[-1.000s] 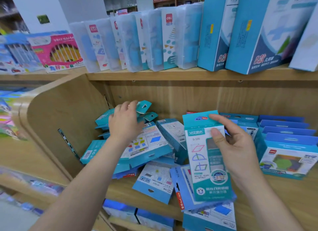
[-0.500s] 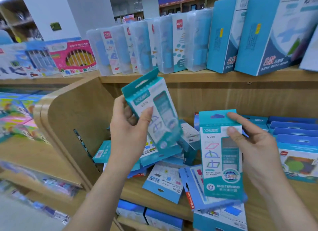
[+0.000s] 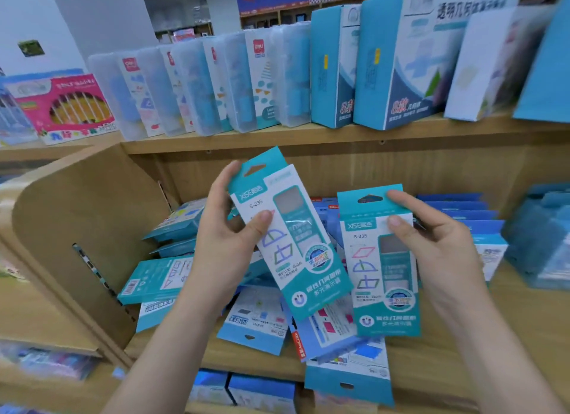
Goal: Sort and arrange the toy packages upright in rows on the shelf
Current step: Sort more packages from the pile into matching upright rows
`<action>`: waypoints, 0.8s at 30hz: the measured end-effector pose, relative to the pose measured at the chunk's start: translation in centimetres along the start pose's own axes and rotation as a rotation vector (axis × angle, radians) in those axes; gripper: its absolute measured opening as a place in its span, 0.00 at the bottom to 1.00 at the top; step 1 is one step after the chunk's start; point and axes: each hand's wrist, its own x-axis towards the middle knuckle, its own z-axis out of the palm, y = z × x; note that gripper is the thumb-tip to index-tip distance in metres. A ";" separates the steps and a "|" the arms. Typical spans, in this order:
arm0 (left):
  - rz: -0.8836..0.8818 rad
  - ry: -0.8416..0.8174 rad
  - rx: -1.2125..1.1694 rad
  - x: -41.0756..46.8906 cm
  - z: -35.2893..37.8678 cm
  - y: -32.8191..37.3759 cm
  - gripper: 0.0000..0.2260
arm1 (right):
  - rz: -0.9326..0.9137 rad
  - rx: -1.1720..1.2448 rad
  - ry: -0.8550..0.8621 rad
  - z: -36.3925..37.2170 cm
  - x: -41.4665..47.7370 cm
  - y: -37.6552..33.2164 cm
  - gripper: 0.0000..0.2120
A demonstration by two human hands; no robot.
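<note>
My left hand (image 3: 229,247) grips a teal and white S-335 toy package (image 3: 293,238), held tilted with its top leaning left. A matching teal package (image 3: 384,268) is held upright in my right hand (image 3: 438,247), just to the right of the first. Both hover above the wooden middle shelf (image 3: 447,361). Below them, a loose heap of flat blue and teal packages (image 3: 172,278) lies on that shelf, partly hidden by my hands. At the shelf's right, blue packages (image 3: 487,244) stand in a row.
The upper shelf (image 3: 308,136) carries upright clear cases (image 3: 197,86) and large teal boxes (image 3: 401,62). A curved wooden side panel (image 3: 80,228) closes the shelf on the left. Pink and blue boxes (image 3: 68,105) sit on the neighbouring unit. More blue boxes (image 3: 259,392) show below.
My left hand lifted a teal package out of the heap and brought it up next to the one in my right hand. The right hand kept its package nearly still.
</note>
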 end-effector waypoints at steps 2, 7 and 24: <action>-0.015 -0.027 -0.007 0.0 0.5 -0.5 0.28 | -0.003 -0.026 0.012 -0.9 -0.2 -0.1 0.15; -0.033 -0.065 -0.034 0.0 1.9 -1.6 0.29 | 0.005 -0.018 0.050 -2.9 -1.0 -0.6 0.16; 0.034 -0.328 -0.097 -4.2 15.2 -4.2 0.34 | -0.099 -0.508 0.207 -17.2 -4.8 -3.2 0.15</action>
